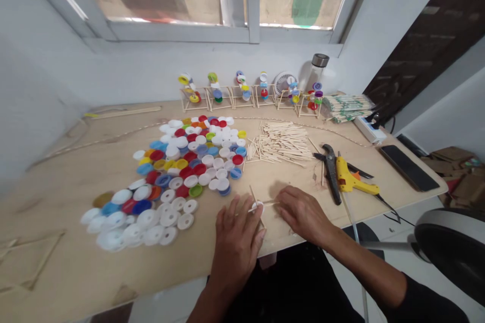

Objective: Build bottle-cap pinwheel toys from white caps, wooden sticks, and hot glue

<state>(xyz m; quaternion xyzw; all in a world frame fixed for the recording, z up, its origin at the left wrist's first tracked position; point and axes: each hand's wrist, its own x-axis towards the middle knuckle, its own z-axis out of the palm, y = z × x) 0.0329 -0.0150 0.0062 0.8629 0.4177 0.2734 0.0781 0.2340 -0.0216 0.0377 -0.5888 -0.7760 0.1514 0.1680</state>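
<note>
Left hand (238, 229): fingertips on cap (259, 209), whether clamped cannot tell. Right hand (304, 212): fingertips together, pinching stick (270, 204).

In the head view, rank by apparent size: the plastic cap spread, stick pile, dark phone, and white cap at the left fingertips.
Largest to smallest:
1. Plastic cap spread
2. Stick pile
3. Dark phone
4. White cap, partly covered

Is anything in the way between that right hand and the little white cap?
Nothing visible blocks it: only a thin stick lies between the right hand and the white cap at the left hand.
</note>
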